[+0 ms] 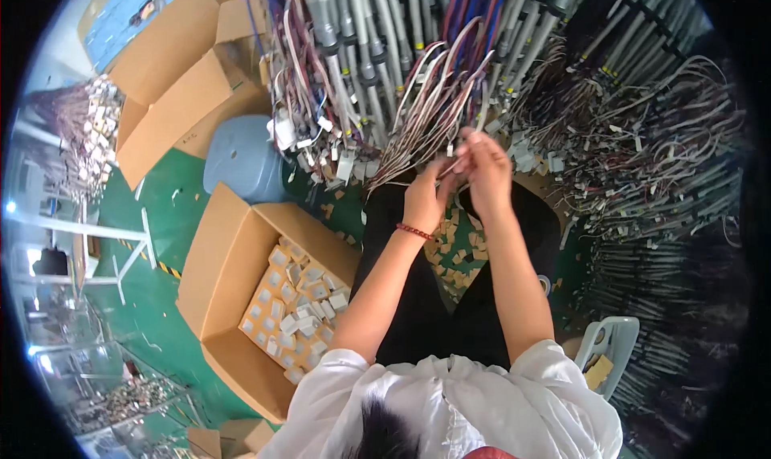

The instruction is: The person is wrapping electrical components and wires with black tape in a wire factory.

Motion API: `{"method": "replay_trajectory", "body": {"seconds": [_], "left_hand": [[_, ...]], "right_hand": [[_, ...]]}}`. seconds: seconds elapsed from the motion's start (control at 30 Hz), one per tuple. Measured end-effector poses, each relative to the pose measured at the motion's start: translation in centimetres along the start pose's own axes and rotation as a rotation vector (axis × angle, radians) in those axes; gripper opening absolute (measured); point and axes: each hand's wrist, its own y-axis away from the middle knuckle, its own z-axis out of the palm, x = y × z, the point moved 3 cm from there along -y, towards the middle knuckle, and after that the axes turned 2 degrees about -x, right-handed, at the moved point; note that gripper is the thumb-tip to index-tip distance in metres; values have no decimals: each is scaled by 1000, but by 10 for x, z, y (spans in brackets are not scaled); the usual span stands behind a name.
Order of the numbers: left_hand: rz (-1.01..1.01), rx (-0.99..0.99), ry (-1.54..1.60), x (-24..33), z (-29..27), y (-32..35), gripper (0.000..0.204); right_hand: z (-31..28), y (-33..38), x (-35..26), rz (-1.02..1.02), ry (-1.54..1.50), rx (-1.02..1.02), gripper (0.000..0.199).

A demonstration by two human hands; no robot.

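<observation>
My left hand [425, 195], with a red bead bracelet [414, 232] at the wrist, is closed with fingertips pinched on thin cable ends. Close beside it, my right hand [488, 172] is raised slightly higher, its thumb and fingers closed on a thin cable. Both hands are at the lower end of a hanging bundle of white and dark red cables [426, 110]. A small white connector [450, 150] shows just above the fingertips. Exactly which strands each hand grips is too fine to make out.
Grey sleeved cable bundles [385, 49] hang ahead and along the right. On my left stands an open cardboard box [233, 274] of small white parts, with a blue-grey stool [245, 158] behind it. Cardboard scraps [456, 254] litter the green floor. A grey plastic chair [618, 346] is at right.
</observation>
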Motion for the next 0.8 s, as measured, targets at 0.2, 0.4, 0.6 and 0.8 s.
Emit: {"method": "replay_trajectory", "body": {"seconds": [0.2,0.4,0.6,0.8], "left_hand": [[154,129,-480,-18,-105,43,13],[-374,33,-278,-56,-187,167,19],[-432,-91,352,18,-82,193,22],[-506,-346,343,11,-98,215,21]], "right_hand": [[-30,-30,-29,8,-374,-28,22],[6,12,18,274,-174,-115,44],[45,168,47,356,518,-673,18],[9,182,43,441,699,-454,20]]}}
